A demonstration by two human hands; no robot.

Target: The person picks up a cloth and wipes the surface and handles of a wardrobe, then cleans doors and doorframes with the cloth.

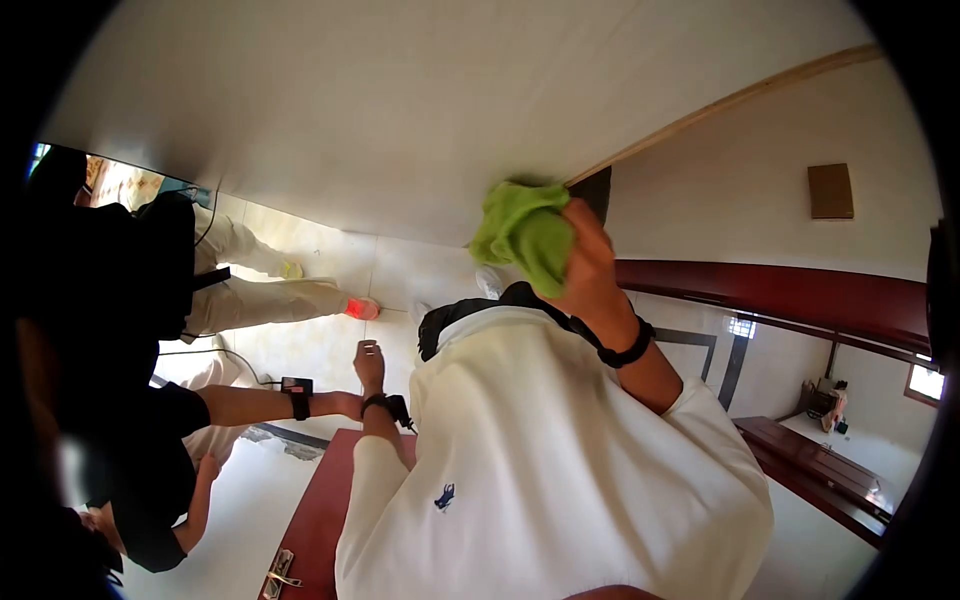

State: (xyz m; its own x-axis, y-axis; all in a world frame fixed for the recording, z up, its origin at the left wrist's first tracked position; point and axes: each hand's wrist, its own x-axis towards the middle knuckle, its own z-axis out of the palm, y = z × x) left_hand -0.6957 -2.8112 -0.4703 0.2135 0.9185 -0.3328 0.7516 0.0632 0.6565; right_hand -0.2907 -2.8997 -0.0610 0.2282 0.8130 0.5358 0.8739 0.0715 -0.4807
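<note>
My right hand (588,268) is closed around a crumpled green cloth (520,232). The cloth is up against the lower edge of a broad pale panel (400,110), close to its corner. A dark band sits on my right wrist. Lower on the left, my left hand (369,366) hangs beside my white shirt with its fingers curled in, and no object shows in it. A black device (398,408) is strapped to that wrist. A co-worker's hand (340,404) reaches to this wrist, seemingly touching it.
A co-worker in a black top (100,330) and pale trousers stands close on the left, with another person's arm below. A dark red door (312,510) with a metal handle is behind me. A brown plate (830,191) is on the right wall; red-brown furniture (820,465) stands lower right.
</note>
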